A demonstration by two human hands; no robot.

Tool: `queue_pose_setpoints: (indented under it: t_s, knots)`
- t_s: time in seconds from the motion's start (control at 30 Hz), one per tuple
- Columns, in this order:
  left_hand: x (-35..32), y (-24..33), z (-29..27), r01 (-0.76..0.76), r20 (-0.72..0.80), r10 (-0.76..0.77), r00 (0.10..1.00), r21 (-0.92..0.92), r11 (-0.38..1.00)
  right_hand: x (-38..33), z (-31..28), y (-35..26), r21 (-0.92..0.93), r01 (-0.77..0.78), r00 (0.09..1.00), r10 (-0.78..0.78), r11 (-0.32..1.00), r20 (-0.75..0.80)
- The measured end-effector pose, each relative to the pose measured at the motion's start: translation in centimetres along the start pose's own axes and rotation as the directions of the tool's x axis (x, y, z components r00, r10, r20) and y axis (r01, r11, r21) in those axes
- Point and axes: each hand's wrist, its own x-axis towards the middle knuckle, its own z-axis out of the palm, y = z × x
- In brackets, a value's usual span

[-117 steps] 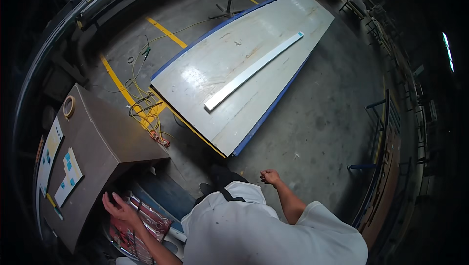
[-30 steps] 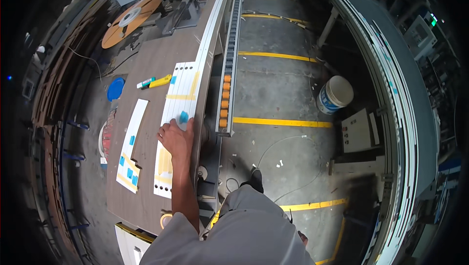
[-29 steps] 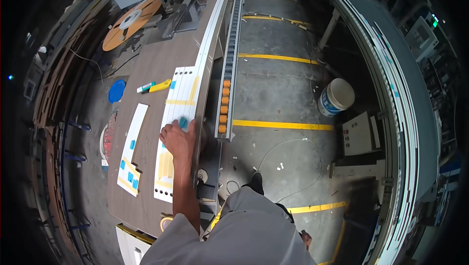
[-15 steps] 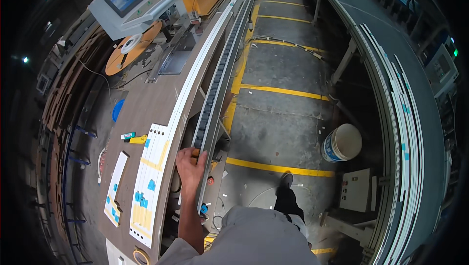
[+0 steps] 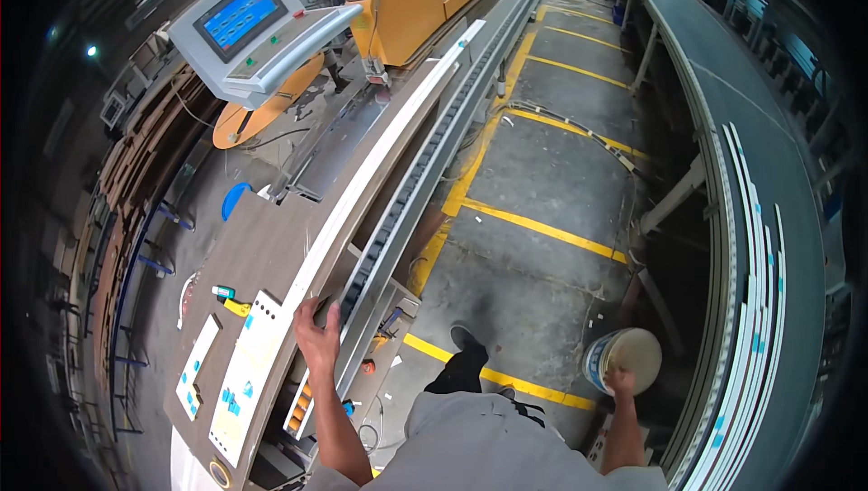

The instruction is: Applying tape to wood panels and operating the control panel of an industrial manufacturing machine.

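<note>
My left hand (image 5: 316, 333) is at the table's right edge, thumb and fingers apart, beside the near part of a long white strip (image 5: 362, 185). Whether its fingertips touch the strip, I cannot tell. Low on the right, my right hand (image 5: 620, 382) hangs in front of a pale bucket (image 5: 644, 357), fingers curled, with nothing visible in them. Left of my left hand lies a wide white board (image 5: 258, 333) with dark holes and blue and yellow tape pieces. A shorter white piece (image 5: 201, 355) lies beyond it, near a yellow-handled tool (image 5: 237, 307) and a small green-and-white item (image 5: 222, 292).
A roller track (image 5: 389, 211) runs along the table's right side. Ahead on the left stand a control panel (image 5: 240, 16) and an orange machine (image 5: 398, 16). White strips (image 5: 755, 310) lie on the right-hand bench (image 5: 723, 66). A tape roll (image 5: 220, 471) sits at the near table edge.
My left hand has shifted left, from the roller track toward the white strip, and its fingers have spread. My right hand has come into view. The view has moved and one foot has stepped forward.
</note>
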Motion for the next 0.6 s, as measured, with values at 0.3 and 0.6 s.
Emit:
queue_pose_setpoints:
  t_s: [0.3, 0.6]
  knots:
    - [10.4, 0.2, 6.1, 0.247, -0.138, -0.260, 0.956, -0.100, 0.964, 14.3, 15.9, -4.4, -0.252, 0.120, 0.937, -0.026, 0.960, 0.348]
    - [19.6, -8.3, 11.5, 0.419, -0.187, -0.392, 0.901, 0.135, 0.898, 14.7, 34.5, -18.1, -0.355, 0.187, 0.928, -0.046, 0.916, 0.370]
